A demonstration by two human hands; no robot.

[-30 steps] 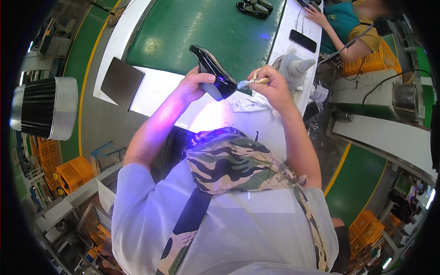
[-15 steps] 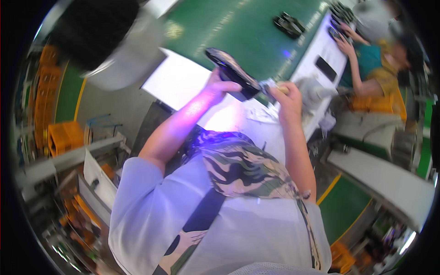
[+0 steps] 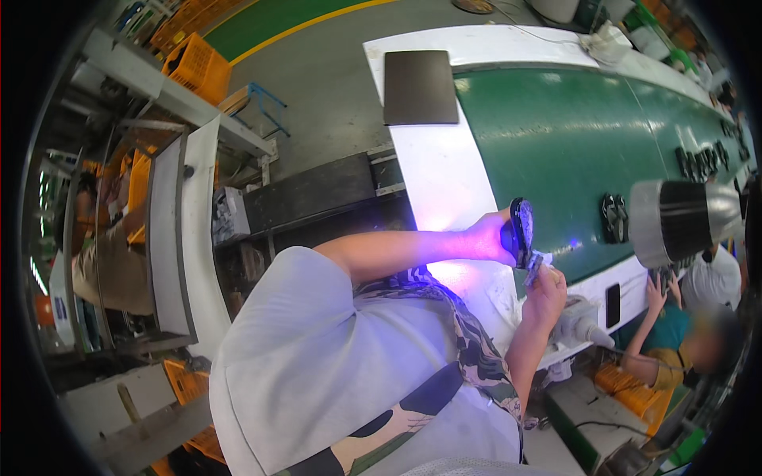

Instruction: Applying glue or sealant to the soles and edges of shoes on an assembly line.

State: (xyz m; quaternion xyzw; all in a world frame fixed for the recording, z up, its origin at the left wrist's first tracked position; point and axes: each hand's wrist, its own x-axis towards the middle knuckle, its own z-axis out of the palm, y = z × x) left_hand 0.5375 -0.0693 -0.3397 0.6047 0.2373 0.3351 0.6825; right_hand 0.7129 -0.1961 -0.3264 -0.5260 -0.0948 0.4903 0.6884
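Both hands have stayed on the work while the view swung: left hand [image 3: 490, 238] grasping the black shoe sole [image 3: 521, 232] above the bench [image 3: 444, 170], right hand [image 3: 546, 285] fingers clenched on a small brush [image 3: 535, 263] touching it.

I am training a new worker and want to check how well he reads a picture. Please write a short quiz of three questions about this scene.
1. True or false: the left hand holds a dark shoe sole over the white table edge.
2. What colour is the light that falls on the left hand and the table below it?
A) purple
B) red
C) yellow
3. Fill in: the right hand holds a small brush against the ____ end of the sole.

Key
1. True.
2. A. The glow is purple.
3. Lower. The brush tip meets the sole at its lower end, close to the green belt.
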